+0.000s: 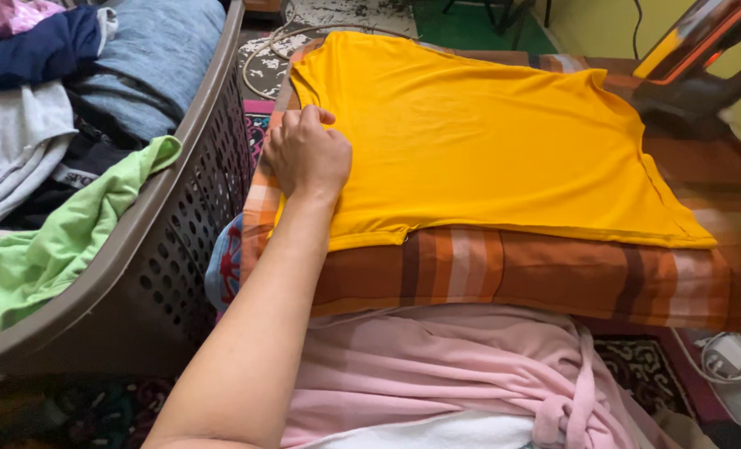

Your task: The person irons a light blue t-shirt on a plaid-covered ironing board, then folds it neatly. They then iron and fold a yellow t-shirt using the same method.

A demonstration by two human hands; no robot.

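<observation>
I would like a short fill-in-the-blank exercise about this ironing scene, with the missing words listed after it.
1. The left hand presses on a flat ____ cotton shirt.
2. The shirt lies on an orange and brown ____ cloth.
3. The brown perforated plastic laundry basket stands to the ____ of the shirt.
4. A crumpled ____ garment hangs over the basket's rim.

Missing words: yellow; checked; left; green

Your left hand point(308, 154) covers part of the shirt point(487, 141) edge. The iron point(690, 62) at top right is blurred and cut off, and your right hand is out of view. The basket point(171, 241) runs off the left edge.
</observation>
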